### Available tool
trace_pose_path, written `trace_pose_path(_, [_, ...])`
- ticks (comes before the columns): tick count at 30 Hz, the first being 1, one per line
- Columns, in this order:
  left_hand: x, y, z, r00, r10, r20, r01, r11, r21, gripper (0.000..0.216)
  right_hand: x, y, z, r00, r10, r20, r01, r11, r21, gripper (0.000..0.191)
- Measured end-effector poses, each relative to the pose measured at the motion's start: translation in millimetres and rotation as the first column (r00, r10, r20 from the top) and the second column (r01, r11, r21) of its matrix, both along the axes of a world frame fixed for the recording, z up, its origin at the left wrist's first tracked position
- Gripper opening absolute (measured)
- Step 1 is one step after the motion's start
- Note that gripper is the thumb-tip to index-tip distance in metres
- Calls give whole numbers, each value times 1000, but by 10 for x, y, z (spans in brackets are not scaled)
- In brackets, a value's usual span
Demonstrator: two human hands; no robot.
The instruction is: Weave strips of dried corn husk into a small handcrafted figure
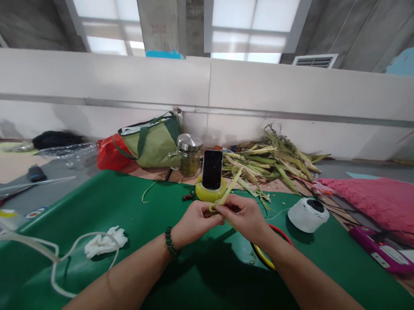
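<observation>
Both hands meet over the green mat (154, 208), in front of a phone. My left hand (192, 223) is closed in a pinch on a pale green leaf strip (233, 184). My right hand (247, 218) pinches the same strip close by, thumb and fingers pressed together. From the fingers one end of the strip sticks up to the right, and near the left fingertips it bends into a small loop. Just behind stands the dark-screened phone (212, 169), upright against a yellow tape roll (204, 192). Small dark red beads (188, 197) lie left of the roll.
Behind lie a heap of stalks and husks (273, 159), a glass jar (188, 158) and a green bag (158, 145). On the right are a white roll (307, 216) and a purple power strip (383, 250). Crumpled tissue (106, 242) and a white cable (55, 276) lie left.
</observation>
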State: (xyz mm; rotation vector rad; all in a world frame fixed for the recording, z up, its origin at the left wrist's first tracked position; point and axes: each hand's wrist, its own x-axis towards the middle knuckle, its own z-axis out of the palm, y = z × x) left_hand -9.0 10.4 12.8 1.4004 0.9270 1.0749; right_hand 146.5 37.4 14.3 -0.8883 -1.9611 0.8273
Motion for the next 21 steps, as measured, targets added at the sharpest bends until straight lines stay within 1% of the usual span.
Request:
trace_pose_path(4, [4,10,-31,1000,8,4,-8,1000,21,32,-15,-6,23,999,-9,-45,7,999,-49,20])
trace_pose_path(7, [3,11,-40,1000,22,-17,-22,1000,18,36,-8,-2,52,998,0,-65,-5,997,-75,19])
trace_pose_path(12, [7,-9,-32,996,32,-82,-29,999,38,39,-2,16,57,998,-13,-64,10,999,-46,20])
trace_pose_path(14, [1,-11,-22,996,35,-87,-33,999,16,40,1,24,69,998,-23,-62,21,999,-31,20])
trace_pose_path(17, [-20,2,-1,998,48,-28,-50,997,-66,41,34,43,118,990,-82,-116,82,997,-4,20])
trace_pose_path(19, [-36,16,10,997,74,32,-69,990,-125,42,82,64,156,979,-139,-147,143,990,16,29])
trace_pose_path(21, [-47,29,19,992,104,75,-92,984,-149,42,134,92,180,979,-167,-115,168,986,-2,44])
